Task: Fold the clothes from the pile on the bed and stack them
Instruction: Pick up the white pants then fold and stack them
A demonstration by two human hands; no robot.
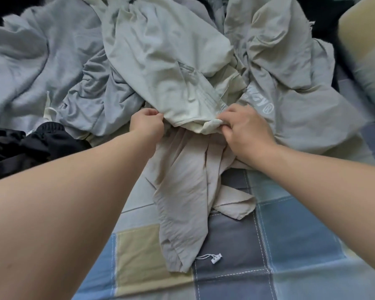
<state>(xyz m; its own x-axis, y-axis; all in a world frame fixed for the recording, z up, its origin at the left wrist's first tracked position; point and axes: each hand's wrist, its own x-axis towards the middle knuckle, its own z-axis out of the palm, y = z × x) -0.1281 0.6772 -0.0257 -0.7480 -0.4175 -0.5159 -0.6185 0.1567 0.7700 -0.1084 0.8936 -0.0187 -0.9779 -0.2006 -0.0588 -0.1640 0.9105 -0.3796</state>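
Pale green cotton: the shirt [160, 61] lies on top of the pile, straight ahead of the hands. Its long axis runs away from me toward the far side of the bed, leaning a little left, with the hem pointing at me. I have both hands on that near hem. The left hand [146, 124] pinches the left corner, and the right hand [245, 126] bunches the right corner between thumb and curled fingers. They sit about level (neither clearly nearer). Under the hem a beige garment [182, 180] trails toward me over the checked bedspread [279, 234]. I judge the pull must come straight back, along the shirt's length.
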